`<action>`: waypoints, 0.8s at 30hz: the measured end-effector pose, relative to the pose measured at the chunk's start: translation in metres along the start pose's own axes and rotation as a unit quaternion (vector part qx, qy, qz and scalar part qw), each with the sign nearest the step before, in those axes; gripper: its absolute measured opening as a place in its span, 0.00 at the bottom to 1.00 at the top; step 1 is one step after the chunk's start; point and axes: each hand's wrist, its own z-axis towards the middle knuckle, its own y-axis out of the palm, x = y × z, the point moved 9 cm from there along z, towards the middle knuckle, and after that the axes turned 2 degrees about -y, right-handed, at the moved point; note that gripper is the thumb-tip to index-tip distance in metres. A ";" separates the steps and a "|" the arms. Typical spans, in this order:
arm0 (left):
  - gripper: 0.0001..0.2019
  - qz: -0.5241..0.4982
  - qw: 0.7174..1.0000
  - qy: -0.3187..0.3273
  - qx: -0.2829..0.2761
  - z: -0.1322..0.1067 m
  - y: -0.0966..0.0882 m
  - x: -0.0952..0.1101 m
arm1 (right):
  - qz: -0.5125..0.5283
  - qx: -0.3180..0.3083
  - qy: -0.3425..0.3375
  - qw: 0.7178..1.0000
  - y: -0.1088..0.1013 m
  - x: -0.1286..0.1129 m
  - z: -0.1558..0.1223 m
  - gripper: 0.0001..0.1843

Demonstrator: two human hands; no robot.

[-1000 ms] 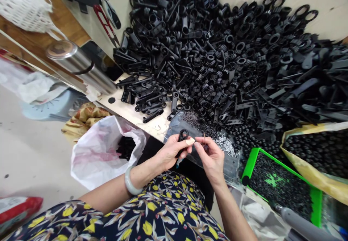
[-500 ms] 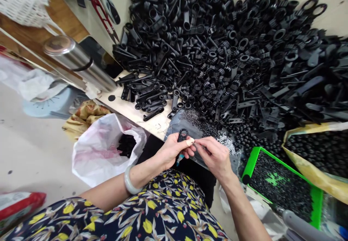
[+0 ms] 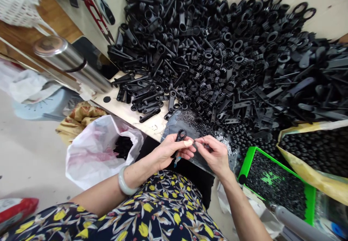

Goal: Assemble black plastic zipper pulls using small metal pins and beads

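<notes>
i am holding a black ringed piece (image 3: 178,136) in my left hand (image 3: 166,149), its ring showing above my curled fingers, out over the near edge of the dark mat (image 3: 169,128). my right hand (image 3: 216,154) is closing thumb and finger in a narrow pinch on a small dark bit (image 3: 194,142), too small to make out, just beside my left fingertips; whether it is touching the ringed piece, i cannot tell. a teal-tipped thing (image 3: 177,161) is showing below my left hand. judging by my hands, this one piece is sitting part-way through the work. silver pins (image 3: 224,140) and tiny dark bits (image 3: 185,116) are lying loose on the mat, and a huge heap of black parts (image 3: 203,58) is spreading behind across the surface (image 3: 157,128), so i am guessing that plenty is remaining. to the left, the white bag (image 3: 88,157) is holding some dark pieces (image 3: 121,147); whether those are done, i cannot tell. to the right, a green tray (image 3: 245,164) is holding many small black bits, and the yellow sack (image 3: 292,157) beyond is bulging with round black ones.
</notes>
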 end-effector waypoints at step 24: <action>0.17 0.102 0.983 0.141 0.066 0.003 -0.001 0.013 | -0.043 -0.034 -0.049 0.997 0.000 -0.007 0.002 0.04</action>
